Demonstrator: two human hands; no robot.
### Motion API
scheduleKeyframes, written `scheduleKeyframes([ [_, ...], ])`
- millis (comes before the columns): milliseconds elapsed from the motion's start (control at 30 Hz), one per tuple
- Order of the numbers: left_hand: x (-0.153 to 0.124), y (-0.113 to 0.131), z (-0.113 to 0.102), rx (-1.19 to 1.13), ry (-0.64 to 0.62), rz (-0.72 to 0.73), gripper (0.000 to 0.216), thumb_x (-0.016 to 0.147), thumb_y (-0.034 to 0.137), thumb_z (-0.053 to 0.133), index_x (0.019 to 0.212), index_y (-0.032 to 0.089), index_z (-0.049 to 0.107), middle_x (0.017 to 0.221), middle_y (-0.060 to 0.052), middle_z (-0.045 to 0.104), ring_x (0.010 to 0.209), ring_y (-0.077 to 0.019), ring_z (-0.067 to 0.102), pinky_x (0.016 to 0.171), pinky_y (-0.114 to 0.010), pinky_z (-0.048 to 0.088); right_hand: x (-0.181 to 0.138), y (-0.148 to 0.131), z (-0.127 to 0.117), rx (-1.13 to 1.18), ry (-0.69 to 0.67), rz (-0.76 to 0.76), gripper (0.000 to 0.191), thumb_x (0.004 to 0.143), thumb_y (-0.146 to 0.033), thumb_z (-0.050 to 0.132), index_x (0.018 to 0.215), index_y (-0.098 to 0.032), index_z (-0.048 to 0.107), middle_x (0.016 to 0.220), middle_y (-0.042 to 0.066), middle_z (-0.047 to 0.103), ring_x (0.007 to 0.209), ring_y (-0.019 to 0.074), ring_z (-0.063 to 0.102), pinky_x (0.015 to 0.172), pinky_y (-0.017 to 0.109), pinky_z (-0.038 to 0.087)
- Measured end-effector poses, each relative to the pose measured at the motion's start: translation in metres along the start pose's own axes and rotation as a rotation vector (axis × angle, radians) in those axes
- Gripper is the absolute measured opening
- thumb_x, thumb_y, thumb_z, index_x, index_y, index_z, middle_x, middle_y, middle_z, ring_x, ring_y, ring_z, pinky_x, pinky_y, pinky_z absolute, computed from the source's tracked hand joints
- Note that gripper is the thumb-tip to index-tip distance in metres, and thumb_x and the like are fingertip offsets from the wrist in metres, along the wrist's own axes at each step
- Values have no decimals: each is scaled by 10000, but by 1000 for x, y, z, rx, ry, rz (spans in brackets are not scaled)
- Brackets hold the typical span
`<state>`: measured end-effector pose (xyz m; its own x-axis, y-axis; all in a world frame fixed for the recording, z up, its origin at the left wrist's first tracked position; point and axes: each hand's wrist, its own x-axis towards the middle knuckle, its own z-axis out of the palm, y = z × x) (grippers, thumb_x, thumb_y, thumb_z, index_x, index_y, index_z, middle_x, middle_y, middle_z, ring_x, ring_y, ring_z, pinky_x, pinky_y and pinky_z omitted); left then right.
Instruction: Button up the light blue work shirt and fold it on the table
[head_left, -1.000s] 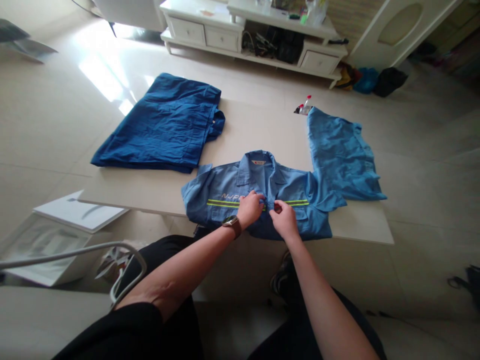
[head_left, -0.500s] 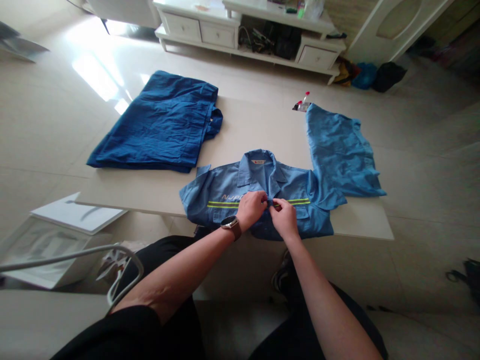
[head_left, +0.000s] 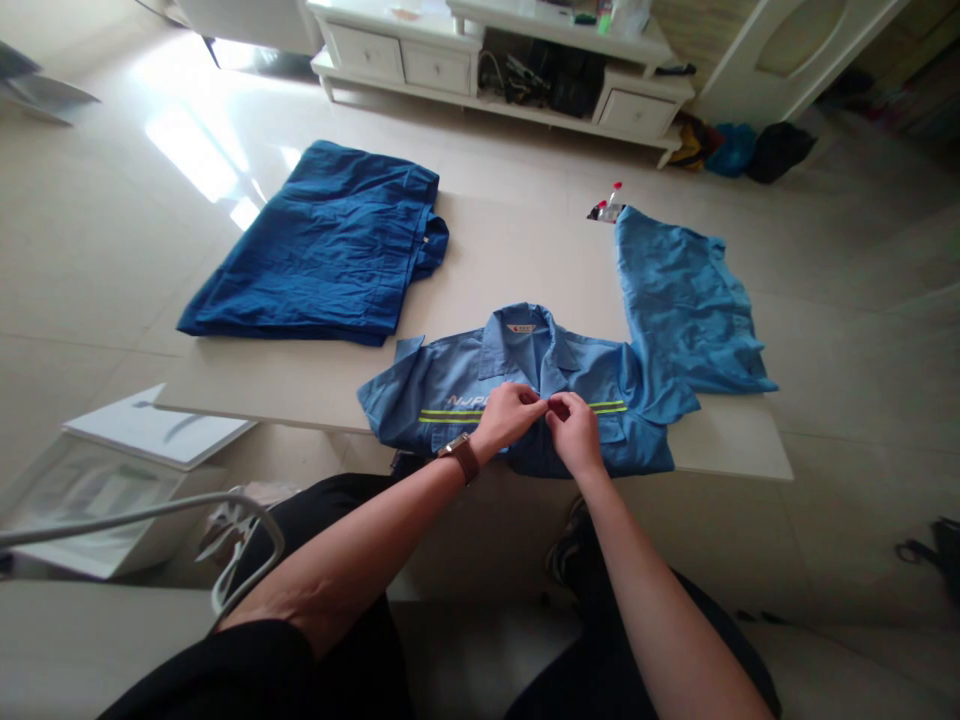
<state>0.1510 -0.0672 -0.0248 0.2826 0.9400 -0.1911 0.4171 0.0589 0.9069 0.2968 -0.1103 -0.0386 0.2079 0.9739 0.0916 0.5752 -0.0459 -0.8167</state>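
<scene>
Shirt [head_left: 517, 362] lies beneath left hand [head_left: 507, 418] and right hand [head_left: 576, 432], both pinching its front.

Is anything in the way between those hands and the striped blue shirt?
Nothing visible: the left hand and right hand are at the front of the striped blue shirt. The lighter blue garment lies off to the right.

Striped shirt [head_left: 517, 370]: lettering [head_left: 466, 400] probably "NJP…", partly hidden; collar label [head_left: 520, 328] illegible

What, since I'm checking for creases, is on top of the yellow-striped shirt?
Over the shirt are the left hand and right hand, close together at its front. They cover part of the yellow stripes; whatever they may be pinching cannot be seen.
</scene>
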Motion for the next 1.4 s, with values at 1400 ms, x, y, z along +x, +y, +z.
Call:
scheduleKeyframes([
  [1400,4,-8,16,-612,181,-285,50,694,87,677,677,133,686,602,22,628,573,-84,521,577,-211,379,-3,-21,-6,-72,-34,-100,129,899,-287,583,824,-220,664,866,58,652,767,202,622,720,324,513],
])
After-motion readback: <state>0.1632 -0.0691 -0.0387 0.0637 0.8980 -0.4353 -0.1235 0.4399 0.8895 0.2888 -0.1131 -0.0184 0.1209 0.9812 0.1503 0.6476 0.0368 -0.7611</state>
